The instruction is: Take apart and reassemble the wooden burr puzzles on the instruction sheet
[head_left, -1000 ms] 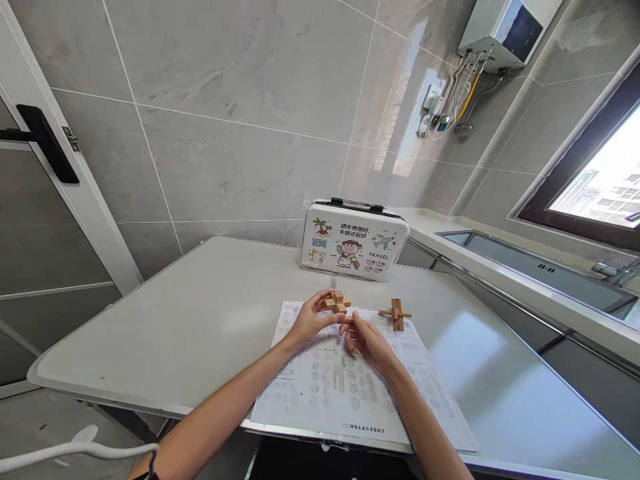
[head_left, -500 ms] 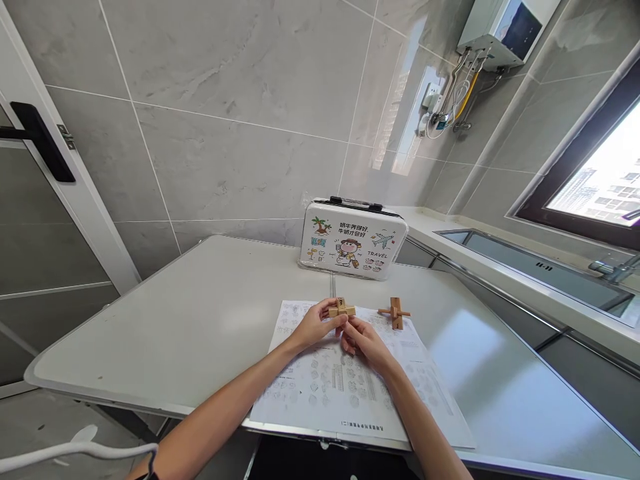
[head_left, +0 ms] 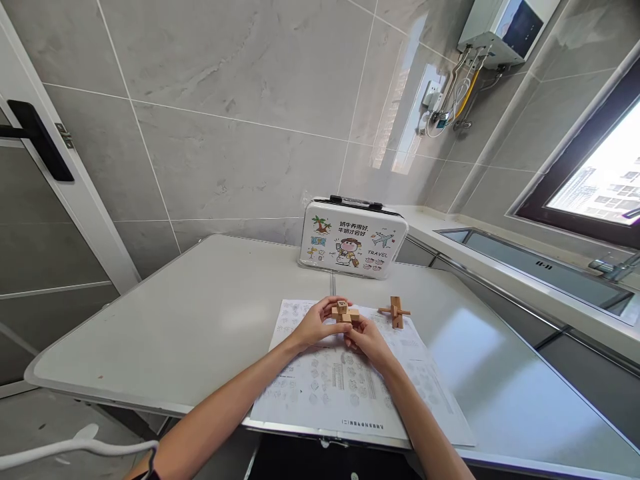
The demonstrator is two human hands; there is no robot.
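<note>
A small wooden burr puzzle (head_left: pixel 346 314) of interlocking blocks is held between my two hands, just above a printed sheet (head_left: pixel 360 400). My left hand (head_left: pixel 317 323) grips it from the left, thumb along the near side and fingers behind. From the right, my right hand (head_left: pixel 366 339) closes its fingertips on the puzzle's lower right part. One block sticks up at the top with a dark mark on its end. Beyond my right hand, a second wooden puzzle (head_left: pixel 396 312), cross-shaped with a thin crossbar, rests at the sheet's far right edge.
The sheet lies on a white folding table (head_left: pixel 165 333). A white cartoon-printed case (head_left: pixel 353 240) stands at the table's back against the tiled wall. On the right runs a counter with a sink (head_left: pixel 540 267). A white cable (head_left: pixel 75 450) shows at lower left.
The puzzle has been turned in my hands: its block end now faces up and more blocks show. My right hand has shifted slightly up and right. The second puzzle stays put.
</note>
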